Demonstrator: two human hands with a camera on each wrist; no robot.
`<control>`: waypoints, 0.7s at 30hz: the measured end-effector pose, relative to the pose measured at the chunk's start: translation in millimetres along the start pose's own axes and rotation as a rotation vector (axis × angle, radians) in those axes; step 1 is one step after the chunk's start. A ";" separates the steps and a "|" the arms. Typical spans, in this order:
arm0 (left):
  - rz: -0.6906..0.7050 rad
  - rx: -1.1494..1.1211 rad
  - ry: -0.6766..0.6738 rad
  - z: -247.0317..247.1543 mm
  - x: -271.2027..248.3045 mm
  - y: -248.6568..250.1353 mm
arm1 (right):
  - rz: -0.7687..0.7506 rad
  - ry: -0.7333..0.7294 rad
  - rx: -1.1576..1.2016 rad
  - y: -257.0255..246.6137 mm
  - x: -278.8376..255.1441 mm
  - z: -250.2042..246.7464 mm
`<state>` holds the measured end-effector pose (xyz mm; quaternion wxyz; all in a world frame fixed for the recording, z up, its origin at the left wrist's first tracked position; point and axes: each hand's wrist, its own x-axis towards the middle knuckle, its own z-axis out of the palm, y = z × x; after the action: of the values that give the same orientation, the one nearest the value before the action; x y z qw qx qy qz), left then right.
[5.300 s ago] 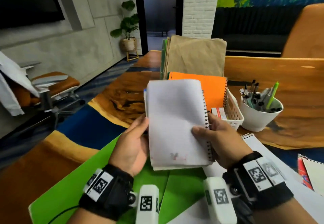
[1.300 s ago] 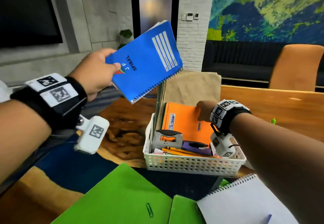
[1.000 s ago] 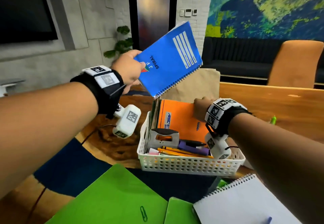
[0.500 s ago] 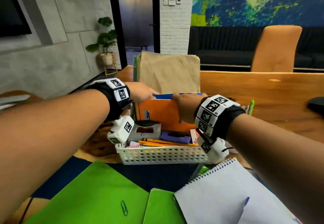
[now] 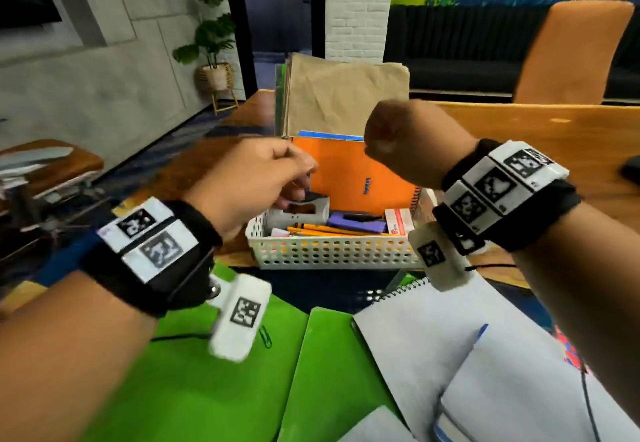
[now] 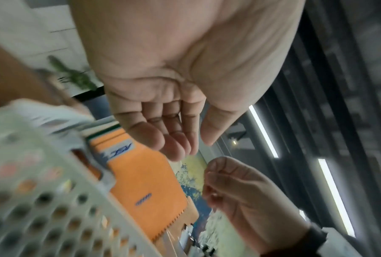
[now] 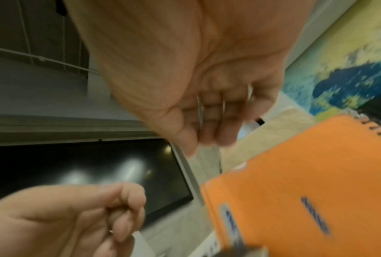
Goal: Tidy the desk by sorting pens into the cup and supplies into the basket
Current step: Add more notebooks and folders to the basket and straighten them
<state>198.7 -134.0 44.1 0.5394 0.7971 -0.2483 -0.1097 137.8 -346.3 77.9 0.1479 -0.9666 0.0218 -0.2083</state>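
The white perforated basket [image 5: 329, 251] stands mid-desk. An orange notebook [image 5: 346, 171] stands in it, with the blue notebook's [image 5: 329, 135] top edge just behind and a brown envelope [image 5: 346, 95] further back. A grey stapler [image 5: 301, 213], pencils [image 5: 322, 230] and a purple item [image 5: 356, 223] lie in front. My left hand [image 5: 263, 178] hovers at the basket's left end, fingers loosely bent and empty [image 6: 174, 139]. Up over the basket's right end, my right hand [image 5: 405, 140] hangs loosely curled, holding nothing [image 7: 211, 135]. No pen cup is in view.
Green folders [image 5: 194, 372] lie on the near desk with a green paper clip [image 5: 265, 336] on one. A white spiral notepad [image 5: 433, 330] lies at the near right. An orange chair [image 5: 571, 53] stands beyond the desk. A dark object [image 5: 630, 171] sits at the right edge.
My left hand carried the blue notebook down into the basket behind the orange one while the right hand held that back. Both hands have let go and drawn back toward me.
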 end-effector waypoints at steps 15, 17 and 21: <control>-0.374 -1.408 0.068 17.6 -77.5 -117.1 | -0.111 -0.921 -0.316 -25.0 -104.1 66.2; -0.306 -1.484 0.199 6.8 -73.2 -126.1 | -0.122 -0.862 -0.210 -42.4 -96.9 75.3; -0.330 -1.559 0.406 3.6 -68.6 -144.9 | -0.216 -0.819 -0.179 -89.4 -81.4 110.9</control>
<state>178.8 -58.9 -96.2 0.9496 0.2241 0.1217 -0.1824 107.1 -221.7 -24.4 0.0374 -0.9752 -0.1219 0.1807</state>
